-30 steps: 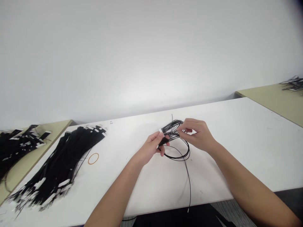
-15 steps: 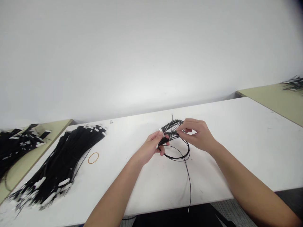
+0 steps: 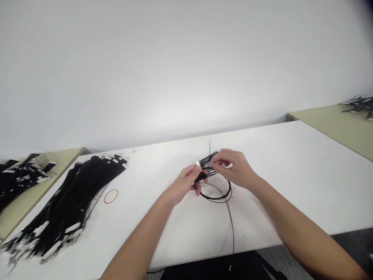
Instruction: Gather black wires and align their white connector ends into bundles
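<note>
L hand (image 3: pixel 186 182) holds wht connector (image 3: pixel 198 164) w/ blk wires (image 3: pixel 207 159); R hand (image 3: pixel 233 167) pinches wires nr it.

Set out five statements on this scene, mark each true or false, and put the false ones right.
1. The left hand grips black wires by a white end piece. True.
2. The right hand lies flat on the white table. False: its thumb and fingertips are at the black wires.
3. An orange ring lies on the white table, beside a large pile of black cables. True.
4. The large pile of black cables is to the right of both hands. False: it is to their left.
5. One long wire trails past the near edge of the white table. True.
</note>
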A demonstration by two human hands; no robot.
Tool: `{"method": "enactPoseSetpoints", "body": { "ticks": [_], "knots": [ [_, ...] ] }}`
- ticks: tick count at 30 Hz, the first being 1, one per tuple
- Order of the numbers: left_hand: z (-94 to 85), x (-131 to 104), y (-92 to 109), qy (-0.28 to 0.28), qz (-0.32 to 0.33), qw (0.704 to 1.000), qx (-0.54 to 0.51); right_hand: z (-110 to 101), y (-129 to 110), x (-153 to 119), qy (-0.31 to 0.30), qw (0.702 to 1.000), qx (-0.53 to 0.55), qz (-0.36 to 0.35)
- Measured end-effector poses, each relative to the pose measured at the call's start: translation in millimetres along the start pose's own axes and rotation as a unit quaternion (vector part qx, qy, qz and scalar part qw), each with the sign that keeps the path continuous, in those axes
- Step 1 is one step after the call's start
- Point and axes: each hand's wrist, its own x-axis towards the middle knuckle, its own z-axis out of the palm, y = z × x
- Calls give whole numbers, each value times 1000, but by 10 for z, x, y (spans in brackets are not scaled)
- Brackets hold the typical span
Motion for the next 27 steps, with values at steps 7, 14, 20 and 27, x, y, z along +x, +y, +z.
{"method": "enactPoseSetpoints", "body": {
  "ticks": [7,14,20,27],
  "knots": [
    [-1,33,-48,6,-2,1000,-9,47,2,14,-4,1000,24,-4],
    [-2,10,0,24,17,997,-65,69,10,29,129,989,71,12],
    [-86,-34,73,53,80,979,-180,-14,107,50,28,949,145,278],
    [-113,-56,33,-7,123,958,-260,171,108,31,-113,904,238,337]
  ]
}}
